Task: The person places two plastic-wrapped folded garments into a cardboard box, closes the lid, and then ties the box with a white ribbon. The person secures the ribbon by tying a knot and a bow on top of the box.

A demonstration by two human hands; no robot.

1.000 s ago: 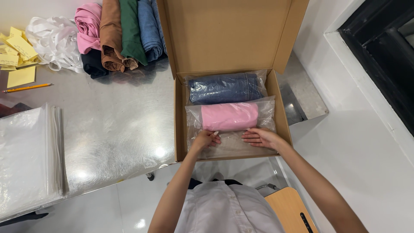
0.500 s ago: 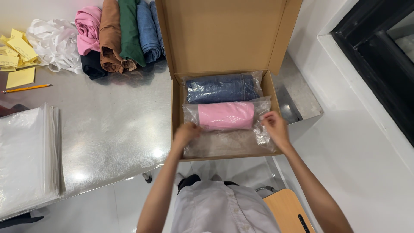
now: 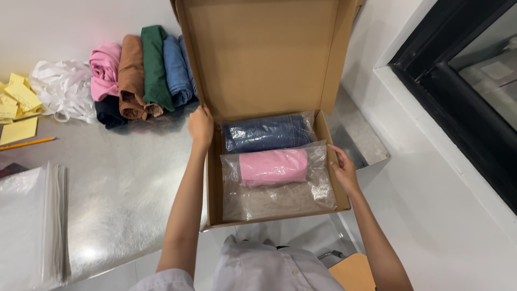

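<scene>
Now the cardboard box sits open on the metal table, lid upright. Left hand grips its left wall near the lid hinge; right hand curls on the right wall, perhaps touching plastic. Inside the box lie a bagged blue garment and, nearer its front, a bagged pink garment.

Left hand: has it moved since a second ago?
Yes. The left hand went from the pink bag out to the box's left wall, near the lid hinge.
</scene>
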